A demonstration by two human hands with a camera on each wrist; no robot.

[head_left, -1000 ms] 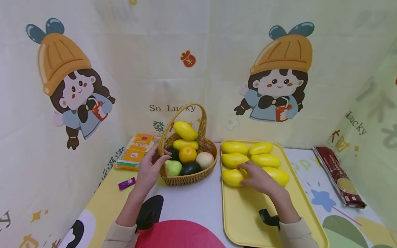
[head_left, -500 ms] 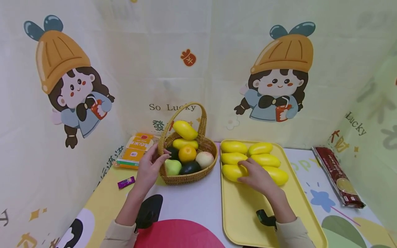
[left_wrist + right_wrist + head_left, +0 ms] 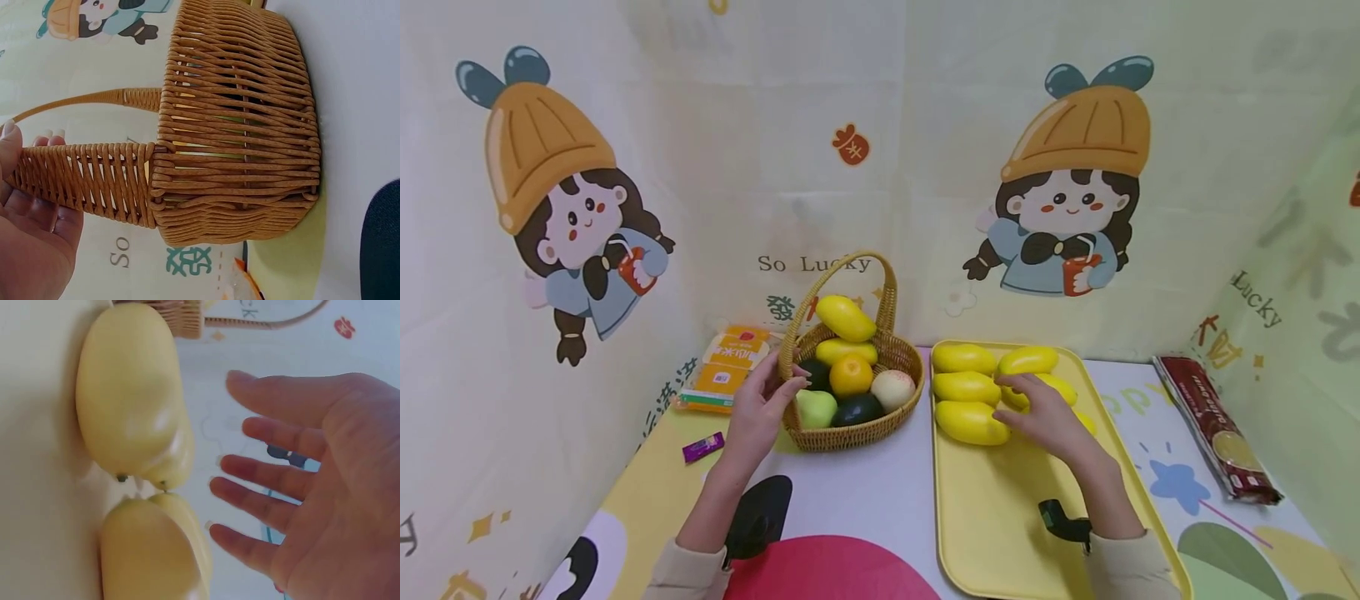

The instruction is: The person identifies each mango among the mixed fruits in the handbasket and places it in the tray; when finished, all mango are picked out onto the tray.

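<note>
My left hand (image 3: 756, 412) holds the handle (image 3: 87, 181) of a heart-shaped wicker basket (image 3: 853, 437), thumb on one side and fingers behind. Inside lie two yellow mangoes, one (image 3: 846, 318) on top of the other, an orange (image 3: 851, 374), a green pear-like fruit (image 3: 816, 409), a pale peach-like fruit (image 3: 892, 389) and dark avocado-like fruits (image 3: 857, 410). Over a yellow tray (image 3: 985, 517), my right hand (image 3: 1048, 421) hovers with spread fingers and nothing in it. Beneath and beside it, mangoes (image 3: 972, 423) stand in two columns; the hand partly hides the right column.
Left of the basket lie an orange-and-white food packet (image 3: 726, 371) and a small purple wrapped snack (image 3: 703, 447). A dark red long packet (image 3: 1217, 429) lies right of the tray. Patterned cloth walls (image 3: 910, 200) stand close behind and at both sides.
The front-left mango has slid slightly back toward its row. My right hand has let go of it and moved right and up. The left hand stays at the basket handle.
</note>
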